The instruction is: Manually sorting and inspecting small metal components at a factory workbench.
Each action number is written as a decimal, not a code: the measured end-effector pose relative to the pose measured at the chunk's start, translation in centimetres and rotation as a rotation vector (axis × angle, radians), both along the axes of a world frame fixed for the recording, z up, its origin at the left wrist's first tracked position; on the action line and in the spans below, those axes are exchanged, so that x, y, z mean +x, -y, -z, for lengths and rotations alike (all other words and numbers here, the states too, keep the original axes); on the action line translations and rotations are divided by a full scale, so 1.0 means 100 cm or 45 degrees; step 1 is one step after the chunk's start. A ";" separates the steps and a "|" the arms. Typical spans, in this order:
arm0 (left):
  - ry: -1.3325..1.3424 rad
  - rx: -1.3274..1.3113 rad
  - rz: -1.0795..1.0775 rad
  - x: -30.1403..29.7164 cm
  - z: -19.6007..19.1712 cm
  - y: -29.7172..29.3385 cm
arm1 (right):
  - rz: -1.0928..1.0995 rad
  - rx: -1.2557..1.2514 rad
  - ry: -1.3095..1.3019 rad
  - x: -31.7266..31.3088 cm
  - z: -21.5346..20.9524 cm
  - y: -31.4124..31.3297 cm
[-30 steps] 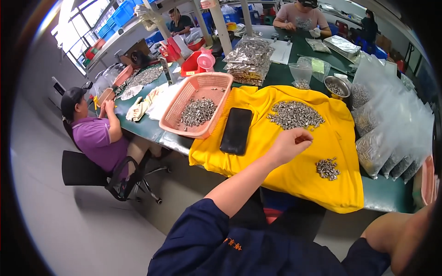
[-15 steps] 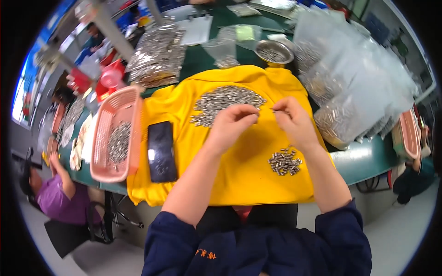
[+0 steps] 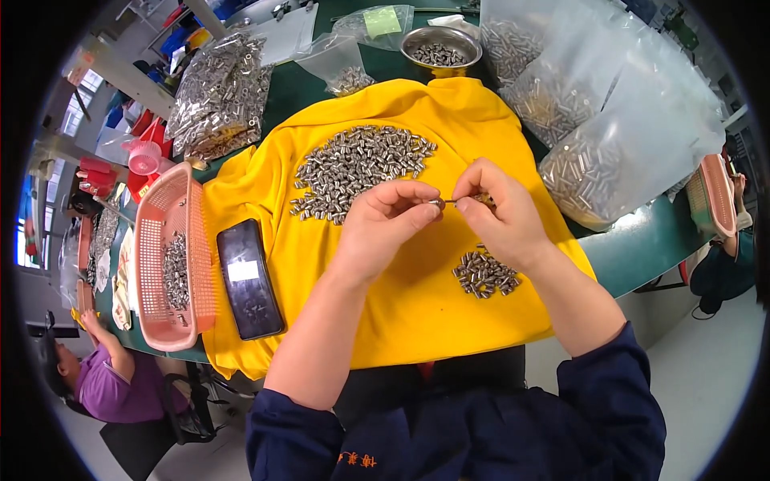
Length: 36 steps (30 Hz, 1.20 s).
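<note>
Over the yellow cloth (image 3: 425,321), my left hand (image 3: 383,224) pinches a small metal cylinder (image 3: 437,204) between thumb and fingertips. My right hand (image 3: 507,218) is closed too, its fingertips on a thin dark pin (image 3: 451,201) that meets the cylinder. Something small and brassy (image 3: 483,198) shows between the right fingers, too little to name. Beyond my left hand spreads a large pile of short silvery metal cylinders (image 3: 357,164). A smaller pile of similar cylinders (image 3: 486,272) lies just below my right hand.
Left of the piles are a black phone (image 3: 250,293) and a pink basket (image 3: 144,264) holding metal parts. Bags of parts (image 3: 589,172) crowd the right, with a steel bowl (image 3: 441,52) at the back and another bag (image 3: 220,88) far left. A person in purple (image 3: 120,385) sits at left.
My hands have come together, so the pin and the cylinder now meet. The whole view has shifted, with the cloth and basket appearing further left.
</note>
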<state>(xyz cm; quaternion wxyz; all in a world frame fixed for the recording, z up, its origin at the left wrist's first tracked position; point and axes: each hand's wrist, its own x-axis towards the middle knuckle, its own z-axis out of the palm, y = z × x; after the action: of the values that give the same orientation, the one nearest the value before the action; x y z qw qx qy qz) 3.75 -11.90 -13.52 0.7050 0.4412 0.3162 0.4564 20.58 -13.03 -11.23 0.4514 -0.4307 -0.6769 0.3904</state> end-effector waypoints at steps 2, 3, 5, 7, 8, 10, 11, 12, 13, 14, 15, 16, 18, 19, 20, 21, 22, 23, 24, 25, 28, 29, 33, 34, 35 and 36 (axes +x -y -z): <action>-0.027 -0.018 0.007 -0.001 0.000 0.001 | -0.016 0.018 0.011 -0.001 0.000 0.001; -0.027 -0.024 0.008 -0.001 0.000 0.002 | -0.028 0.044 0.022 -0.001 0.001 0.001; -0.060 0.019 0.023 -0.001 -0.001 0.002 | -0.043 0.070 0.030 -0.002 0.002 0.001; -0.070 0.023 0.020 0.000 -0.001 0.002 | 0.006 0.130 0.079 -0.003 0.003 0.001; -0.080 0.029 0.019 0.000 0.000 0.002 | 0.004 0.128 0.078 -0.003 0.003 0.001; -0.122 0.059 -0.004 0.000 -0.001 0.002 | 0.001 0.140 0.222 -0.002 0.002 0.002; -0.162 0.090 -0.025 0.000 -0.001 0.002 | -0.002 0.138 0.220 -0.002 0.002 0.002; -0.165 0.089 -0.027 0.000 -0.001 0.001 | 0.011 0.223 0.274 -0.003 0.003 0.001; -0.246 0.144 -0.037 -0.001 -0.001 0.000 | 0.026 0.304 0.330 -0.004 0.004 0.002; -0.328 0.200 -0.047 -0.001 0.000 0.000 | 0.025 0.301 0.329 -0.004 0.005 0.001; -0.329 0.198 -0.047 -0.002 0.000 -0.001 | 0.026 0.286 0.309 -0.005 0.006 0.001; -0.324 0.193 -0.058 -0.002 0.000 -0.001 | 0.023 0.272 0.288 -0.006 0.006 0.001; -0.321 0.191 -0.076 -0.002 -0.002 0.001 | 0.015 0.127 0.208 -0.007 0.001 0.002; -0.326 0.177 -0.079 0.000 -0.004 0.001 | 0.017 -0.010 0.133 -0.006 -0.003 0.002; -0.330 0.166 -0.082 0.001 -0.007 0.001 | 0.015 0.006 0.137 -0.007 -0.005 0.003; -0.324 0.185 -0.086 0.000 -0.009 0.001 | 0.039 0.073 0.195 -0.008 -0.006 0.005; -0.421 0.204 -0.075 0.001 -0.006 0.000 | 0.076 0.144 0.263 -0.005 -0.005 0.005; -0.521 0.231 -0.069 0.002 -0.004 -0.002 | 0.051 0.119 0.314 -0.004 -0.004 0.005; -0.584 0.225 -0.115 0.001 -0.003 0.000 | 0.030 0.076 0.230 -0.005 0.001 0.003; -0.576 0.233 -0.127 0.001 -0.004 0.001 | 0.011 0.035 0.149 -0.005 0.001 0.003; -0.497 0.251 -0.122 0.000 0.000 0.003 | -0.018 -0.074 0.091 -0.004 0.002 0.002; -0.503 0.271 -0.148 0.001 0.000 0.004 | -0.013 -0.068 0.077 -0.005 0.003 0.003; -0.576 0.331 -0.145 0.000 -0.002 0.003 | -0.002 0.147 0.240 -0.005 0.004 0.003; -0.631 0.328 -0.132 -0.001 -0.003 0.003 | 0.002 0.161 0.246 -0.005 0.005 0.003; -0.695 0.327 -0.113 -0.002 -0.005 0.002 | -0.007 0.175 0.289 -0.005 0.005 0.003; -0.690 0.338 -0.114 -0.001 -0.006 0.001 | -0.017 0.188 0.332 -0.005 0.004 0.002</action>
<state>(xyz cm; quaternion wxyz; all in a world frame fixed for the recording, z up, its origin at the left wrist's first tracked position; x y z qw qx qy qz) 3.63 -12.04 -12.96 0.5103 0.6207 0.4495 0.3901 20.09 -13.28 -11.66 0.3875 -0.4391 -0.7594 0.2834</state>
